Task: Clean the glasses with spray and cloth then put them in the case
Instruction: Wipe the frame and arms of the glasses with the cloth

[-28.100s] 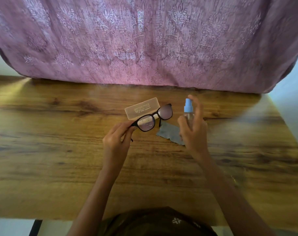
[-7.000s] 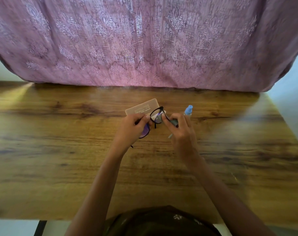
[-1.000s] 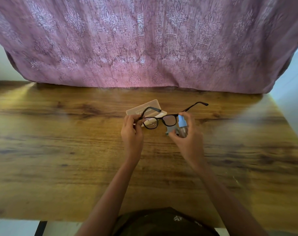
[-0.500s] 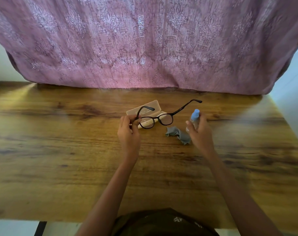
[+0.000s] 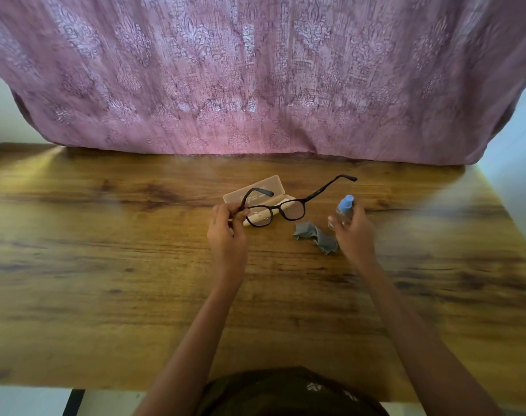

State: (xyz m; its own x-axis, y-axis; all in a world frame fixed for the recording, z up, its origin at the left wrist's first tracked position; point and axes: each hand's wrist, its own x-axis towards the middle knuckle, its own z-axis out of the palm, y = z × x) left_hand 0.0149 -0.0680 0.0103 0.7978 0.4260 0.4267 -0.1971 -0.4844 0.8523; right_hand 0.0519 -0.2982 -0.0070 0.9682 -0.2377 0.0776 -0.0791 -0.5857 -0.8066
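My left hand (image 5: pixel 227 232) pinches the left corner of the black-framed glasses (image 5: pixel 281 209) and holds them up with both temples unfolded, above the open beige case (image 5: pixel 255 192). My right hand (image 5: pixel 353 232) is wrapped around the small clear spray bottle with a blue cap (image 5: pixel 344 207), to the right of the glasses. The grey cloth (image 5: pixel 315 235) lies crumpled on the wooden table (image 5: pixel 135 280) between my hands, touching neither.
A pink patterned curtain (image 5: pixel 255 76) hangs along the far edge of the table. The table's right edge runs near a pale wall (image 5: pixel 519 163). My dark shirt shows at the bottom of the view.
My right hand dropped the cloth onto the table and moved right to close on the spray bottle. The left hand keeps the glasses held over the case.
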